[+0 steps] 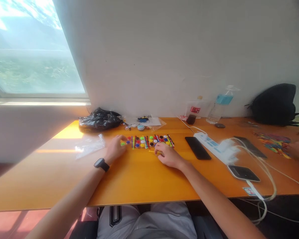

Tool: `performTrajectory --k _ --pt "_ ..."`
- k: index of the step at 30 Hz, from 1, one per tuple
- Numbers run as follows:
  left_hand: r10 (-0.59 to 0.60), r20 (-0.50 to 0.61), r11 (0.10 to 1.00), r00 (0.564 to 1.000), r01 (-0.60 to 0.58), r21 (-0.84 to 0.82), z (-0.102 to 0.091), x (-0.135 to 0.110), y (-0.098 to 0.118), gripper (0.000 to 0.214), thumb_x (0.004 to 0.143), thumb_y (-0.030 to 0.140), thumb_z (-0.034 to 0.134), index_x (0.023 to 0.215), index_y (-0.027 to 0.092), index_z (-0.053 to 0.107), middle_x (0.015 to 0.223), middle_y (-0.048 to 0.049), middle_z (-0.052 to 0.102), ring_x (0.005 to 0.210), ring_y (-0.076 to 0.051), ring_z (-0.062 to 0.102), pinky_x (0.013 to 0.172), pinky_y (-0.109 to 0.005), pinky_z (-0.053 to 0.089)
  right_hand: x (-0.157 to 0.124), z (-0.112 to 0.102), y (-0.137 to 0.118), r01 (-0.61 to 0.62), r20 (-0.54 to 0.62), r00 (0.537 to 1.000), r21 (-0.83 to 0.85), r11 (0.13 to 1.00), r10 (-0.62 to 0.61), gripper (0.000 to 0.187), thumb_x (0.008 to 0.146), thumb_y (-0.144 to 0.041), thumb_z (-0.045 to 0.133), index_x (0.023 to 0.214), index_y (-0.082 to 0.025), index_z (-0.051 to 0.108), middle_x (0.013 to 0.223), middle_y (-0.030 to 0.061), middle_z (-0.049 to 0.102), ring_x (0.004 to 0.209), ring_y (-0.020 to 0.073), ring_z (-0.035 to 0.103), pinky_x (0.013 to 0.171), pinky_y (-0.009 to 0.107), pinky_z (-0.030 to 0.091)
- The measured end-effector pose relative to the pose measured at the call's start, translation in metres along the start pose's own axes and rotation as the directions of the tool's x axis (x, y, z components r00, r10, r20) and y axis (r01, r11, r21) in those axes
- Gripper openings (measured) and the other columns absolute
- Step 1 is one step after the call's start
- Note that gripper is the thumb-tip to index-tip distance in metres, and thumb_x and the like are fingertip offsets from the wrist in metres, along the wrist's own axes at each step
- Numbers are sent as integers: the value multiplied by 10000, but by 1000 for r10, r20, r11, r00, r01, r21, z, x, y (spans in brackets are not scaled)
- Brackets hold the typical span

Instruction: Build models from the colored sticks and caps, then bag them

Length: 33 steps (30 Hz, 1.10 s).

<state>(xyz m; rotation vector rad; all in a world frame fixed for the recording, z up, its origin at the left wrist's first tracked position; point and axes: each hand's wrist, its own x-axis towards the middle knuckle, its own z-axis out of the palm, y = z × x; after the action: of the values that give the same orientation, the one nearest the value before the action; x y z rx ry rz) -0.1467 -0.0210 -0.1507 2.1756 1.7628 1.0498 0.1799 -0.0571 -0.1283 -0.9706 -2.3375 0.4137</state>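
My left hand (116, 148) rests loosely curled beside the coloured discs (149, 141); my right hand (168, 154) pinches a yellow stick (153, 151), its end hidden.

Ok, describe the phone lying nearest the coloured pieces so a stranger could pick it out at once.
Start at the orange table and find the white power strip right of centre. Just left of it, apart from the right hand, lies the black phone, face dark and angled. Unlike the other phone near the table's front edge, it has no cable plugged in.
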Motion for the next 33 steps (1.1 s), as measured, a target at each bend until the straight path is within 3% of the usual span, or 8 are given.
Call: performTrajectory --k 4,8,13,16,20,25,29,33 --pt "-8 10 999 1000 8 33 0 -2 6 194 820 261 641 1002 215 691 1071 -77 725 960 -261 661 807 -337 479 0 -1 -1 5 -16 1000 -11 1000 -6 193 760 -17 594 784 -207 611 938 42 641 911 216 619 810 312 465" --pt "-8 9 999 1000 8 34 0 -4 8 176 828 243 628 989 212 690 1054 -77 731 940 -255 661 795 -330 470 1 1 1 -12 -16 1000 -44 999 12 217 748 10 577 776 -204 596 925 40 631 902 213 614 780 300 460" --pt "16 -81 998 997 -21 -55 -2 -2 11 141 873 290 617 966 201 673 1004 -70 735 893 -240 651 774 -320 466 1 1 1 6 -53 999 -72 997 -10 209 765 -1 593 797 -207 600 942 49 638 946 233 599 835 335 467" --pt "69 -122 992 990 -80 -93 -4 -2 19 186 937 269 513 998 199 675 994 -75 742 920 -241 651 800 -322 461 2 0 -2 27 -99 994 -74 997 -34 166 820 -46 612 814 -213 608 942 54 645 955 243 586 877 369 465" --pt "107 13 991 994 -105 -87 -6 -7 32 295 959 245 414 974 202 706 844 -58 730 776 -221 651 700 -305 423 4 -1 -8 45 -155 986 -71 996 -55 123 883 -123 638 812 -219 608 932 61 646 949 249 578 889 386 460" --pt "115 204 982 972 -142 125 -11 -14 43 267 847 310 579 995 254 794 639 -13 640 573 -190 558 565 -289 307 4 0 -8 77 -182 979 -66 995 -87 138 901 -160 655 795 -217 587 918 52 641 949 241 583 911 385 453" --pt "130 264 969 956 -179 168 -15 -17 50 294 805 255 567 944 293 823 659 -8 663 575 -178 557 577 -279 323 4 1 -7 82 -178 980 -72 994 -94 147 897 -157 653 789 -216 573 906 45 638 939 238 585 919 383 448" --pt "129 262 967 957 -179 179 -16 -18 52 209 796 250 580 797 246 789 702 -20 694 615 -175 585 593 -271 345 4 2 -7 83 -168 981 -72 994 -94 154 905 -162 648 787 -215 566 896 42 635 943 237 596 924 383 440"
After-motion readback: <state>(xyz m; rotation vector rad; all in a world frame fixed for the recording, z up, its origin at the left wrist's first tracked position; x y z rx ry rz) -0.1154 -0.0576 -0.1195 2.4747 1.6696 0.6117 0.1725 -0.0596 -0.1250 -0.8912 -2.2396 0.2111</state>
